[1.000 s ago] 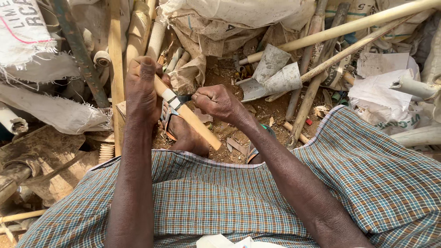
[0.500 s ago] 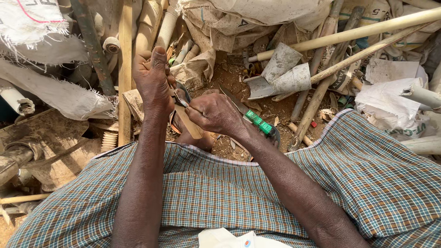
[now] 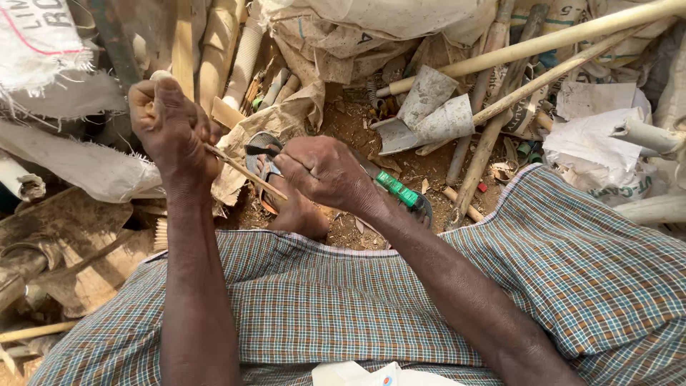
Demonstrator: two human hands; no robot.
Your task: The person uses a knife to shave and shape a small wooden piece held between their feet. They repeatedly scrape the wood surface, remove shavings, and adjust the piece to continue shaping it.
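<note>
My left hand [image 3: 171, 125] is closed around one end of a thin pale wooden sliver [image 3: 246, 173], which slants down to the right. The sliver's other end reaches my right hand [image 3: 325, 171], which grips a small knife with a dark blade [image 3: 261, 150] pointing left, just above the sliver. Both hands are held over my foot in a sandal [image 3: 289, 211] on the dirt ground. A checked cloth [image 3: 343, 307] covers my lap below them.
A green-handled tool [image 3: 400, 191] lies on the ground just right of my right wrist. Long bamboo poles [image 3: 543, 43] cross the upper right. Crumpled paper [image 3: 432, 107], white sacks [image 3: 64, 86], pale tubes [image 3: 243, 57] and wood scraps lie all around.
A second ago my left hand held a thick flat stick; now only a thin sliver runs between my hands. My left hand has drawn away to the left of my right hand.
</note>
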